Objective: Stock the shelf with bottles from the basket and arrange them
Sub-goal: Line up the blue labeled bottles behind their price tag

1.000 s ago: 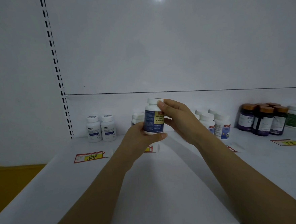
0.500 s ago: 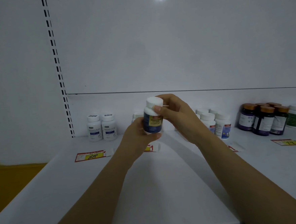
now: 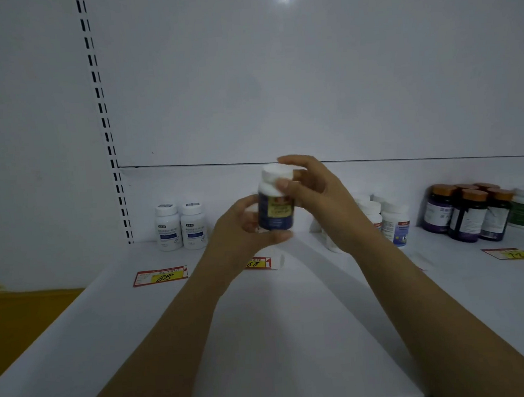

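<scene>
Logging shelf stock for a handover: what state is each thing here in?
Blue-label bottle: capped, held off the shelf.
Left hand: grips the bottle's body.
Right hand: grips the bottle's top.
Two white bottles: capped, standing upright.
Brown-capped bottles: capped, standing upright.

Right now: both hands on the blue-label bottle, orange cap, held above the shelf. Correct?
One slip: in the head view the bottle has a white cap, not orange. The rest stands: left hand and right hand both hold it above the shelf.
</scene>
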Motion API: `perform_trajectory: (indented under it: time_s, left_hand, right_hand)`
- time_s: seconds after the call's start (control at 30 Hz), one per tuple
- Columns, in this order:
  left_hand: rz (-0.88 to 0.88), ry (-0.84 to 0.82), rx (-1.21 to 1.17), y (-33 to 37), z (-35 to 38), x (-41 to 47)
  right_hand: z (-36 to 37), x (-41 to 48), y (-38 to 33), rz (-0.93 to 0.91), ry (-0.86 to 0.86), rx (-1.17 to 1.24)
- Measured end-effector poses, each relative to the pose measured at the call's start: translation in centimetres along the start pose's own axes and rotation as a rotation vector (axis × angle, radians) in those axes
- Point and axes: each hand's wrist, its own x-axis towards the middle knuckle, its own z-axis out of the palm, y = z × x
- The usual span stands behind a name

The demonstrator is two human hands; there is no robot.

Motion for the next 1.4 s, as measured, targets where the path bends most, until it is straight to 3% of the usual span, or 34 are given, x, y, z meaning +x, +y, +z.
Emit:
perform_trajectory:
  time_s: [0.1, 0.2, 0.3, 0.4, 0.6, 0.77, 0.87, 1.03, 1.4]
  left_hand:
    - [-0.231, -0.198, -0.125, 0.9, 0.6, -0.6]
    - [-0.469, -0.289, -0.301, 1.0, 0.6, -0.8]
    - [-0.609, -0.336, -0.327, 1.0, 0.2, -1.0]
    - [-0.638, -0.362, -0.339, 1.0, 0.0, -1.0]
    - [-0.534, -0.340, -0.310, 1.0, 0.0, -1.1]
    - [-0.352, -0.249, -0.227, 0.9, 0.2, -1.1]
    - [-0.229, -0.174, -0.008, 0.8, 0.3, -0.9]
    - [-0.098, -0.112, 0.217, -0.3, 0.6, -0.6]
    - [-0.150, -0.073, 0.702, -2.9, 0.8, -1.8]
  right_hand:
    - [-0.7, 0.5, 0.4, 0.297, 0.056, -0.001]
    - [-0.6, 0.3, 0.9, 0.596, -0.014, 0.091]
    - [-0.7, 0.0, 1.3, 0.692, -0.031, 0.075]
    - [-0.7, 0.0, 1.6, 0.731, -0.036, 0.039]
    - [-0.6, 0.4, 1.4, 0.615, -0.014, 0.020]
    - [-0.6, 0.5, 1.0, 0.265, 0.033, -0.184]
    - [-0.9, 0.5, 1.2, 0.158, 0.001, -0.239]
    - [-1.4, 0.3, 1.1, 0.177, -0.078, -0.355]
    - [-1.0, 1.2, 2.4, 0.210, 0.050, -0.615]
